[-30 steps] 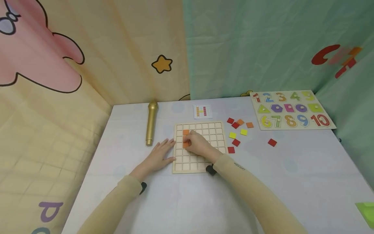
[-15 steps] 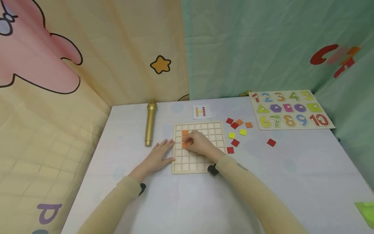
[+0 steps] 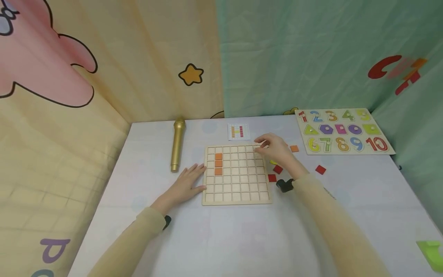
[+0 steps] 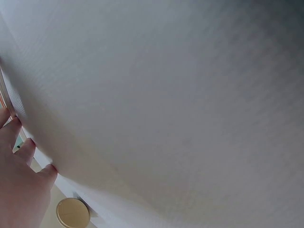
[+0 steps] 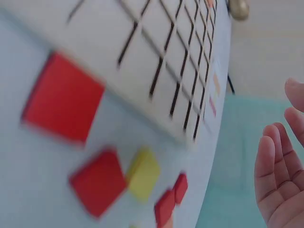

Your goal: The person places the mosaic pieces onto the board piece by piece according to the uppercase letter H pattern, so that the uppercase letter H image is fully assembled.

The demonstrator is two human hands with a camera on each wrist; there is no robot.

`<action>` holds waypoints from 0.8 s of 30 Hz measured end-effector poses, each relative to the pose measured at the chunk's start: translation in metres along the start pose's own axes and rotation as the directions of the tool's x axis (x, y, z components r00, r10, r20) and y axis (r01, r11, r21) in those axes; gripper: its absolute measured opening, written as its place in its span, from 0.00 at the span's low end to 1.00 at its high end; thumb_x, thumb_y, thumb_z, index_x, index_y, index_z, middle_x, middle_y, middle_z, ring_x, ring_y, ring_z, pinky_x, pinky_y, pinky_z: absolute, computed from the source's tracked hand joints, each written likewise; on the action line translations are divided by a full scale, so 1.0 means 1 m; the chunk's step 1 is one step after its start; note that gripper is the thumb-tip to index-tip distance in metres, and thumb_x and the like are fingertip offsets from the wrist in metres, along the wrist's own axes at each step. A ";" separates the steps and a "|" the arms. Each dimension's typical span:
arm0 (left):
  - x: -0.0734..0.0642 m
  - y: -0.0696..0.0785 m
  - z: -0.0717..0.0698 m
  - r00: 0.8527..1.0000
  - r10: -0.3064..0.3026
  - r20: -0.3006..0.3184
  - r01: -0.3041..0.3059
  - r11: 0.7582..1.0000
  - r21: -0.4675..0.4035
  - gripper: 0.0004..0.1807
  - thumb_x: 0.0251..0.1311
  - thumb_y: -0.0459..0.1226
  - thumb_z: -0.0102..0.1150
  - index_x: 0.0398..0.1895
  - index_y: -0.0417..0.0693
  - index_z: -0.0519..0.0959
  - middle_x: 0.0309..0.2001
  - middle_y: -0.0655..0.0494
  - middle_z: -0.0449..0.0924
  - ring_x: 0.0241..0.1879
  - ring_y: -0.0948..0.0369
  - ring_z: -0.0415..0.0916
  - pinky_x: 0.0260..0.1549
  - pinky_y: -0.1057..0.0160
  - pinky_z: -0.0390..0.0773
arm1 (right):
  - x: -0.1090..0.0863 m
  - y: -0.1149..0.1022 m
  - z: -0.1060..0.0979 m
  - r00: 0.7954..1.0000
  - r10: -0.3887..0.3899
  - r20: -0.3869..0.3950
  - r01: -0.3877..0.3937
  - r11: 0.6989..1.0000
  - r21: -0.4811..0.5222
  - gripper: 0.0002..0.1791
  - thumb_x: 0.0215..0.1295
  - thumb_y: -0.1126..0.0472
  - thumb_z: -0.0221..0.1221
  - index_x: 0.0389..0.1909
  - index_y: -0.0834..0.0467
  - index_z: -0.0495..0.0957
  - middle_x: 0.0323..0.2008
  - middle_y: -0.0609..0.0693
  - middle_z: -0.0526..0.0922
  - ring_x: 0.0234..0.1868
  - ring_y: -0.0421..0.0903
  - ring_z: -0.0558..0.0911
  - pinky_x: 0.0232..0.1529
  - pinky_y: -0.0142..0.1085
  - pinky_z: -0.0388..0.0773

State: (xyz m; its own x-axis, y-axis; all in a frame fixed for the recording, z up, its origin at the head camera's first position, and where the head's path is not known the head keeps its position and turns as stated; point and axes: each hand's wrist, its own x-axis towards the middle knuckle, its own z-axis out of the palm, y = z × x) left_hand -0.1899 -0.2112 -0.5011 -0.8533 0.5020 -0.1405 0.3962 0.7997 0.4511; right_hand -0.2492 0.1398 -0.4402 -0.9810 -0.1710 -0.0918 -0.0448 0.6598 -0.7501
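A wooden grid board (image 3: 235,188) lies mid-table, with three orange tiles (image 3: 218,163) stacked in a column in its left part. My left hand (image 3: 187,184) rests flat on the table with fingers spread, fingertips right at the board's left edge. Above the board's upper right corner is my right hand (image 3: 275,149), its fingers loosely bent; the right wrist view shows nothing between thumb and fingers. Beyond the board's right edge lie loose red tiles (image 3: 272,178), a yellow tile (image 5: 144,174) and an orange tile (image 3: 294,148). Some of these are hidden behind the right hand.
Behind the board lies a small pattern card (image 3: 238,132). A gold microphone (image 3: 177,146) lies to the left. At the back right is a number and shape puzzle board (image 3: 346,130). One red tile (image 3: 320,169) lies apart on the right, and a green object (image 3: 430,254) shows at the right edge.
My right hand has left the orange column and moved right to the board's upper right corner, uncovering the three orange tiles. My left hand has stayed at the left edge.
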 end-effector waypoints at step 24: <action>-0.001 0.003 -0.001 1.000 -0.017 0.007 0.017 1.000 -0.012 0.41 0.65 0.49 0.61 0.77 0.46 0.56 0.78 0.49 0.53 0.78 0.47 0.43 0.76 0.40 0.40 | -0.016 0.090 -0.060 0.960 0.262 -0.098 -0.263 0.965 0.011 0.24 0.69 0.55 0.60 0.61 0.60 0.72 0.59 0.62 0.71 0.53 0.58 0.73 0.53 0.47 0.78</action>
State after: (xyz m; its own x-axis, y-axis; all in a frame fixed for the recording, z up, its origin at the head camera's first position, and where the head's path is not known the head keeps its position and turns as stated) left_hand -0.1888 -0.2098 -0.4985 -0.8574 0.4909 -0.1544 0.3778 0.8041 0.4590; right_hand -0.2485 0.2458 -0.4673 -0.9720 0.0807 -0.2209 0.2165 0.6736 -0.7067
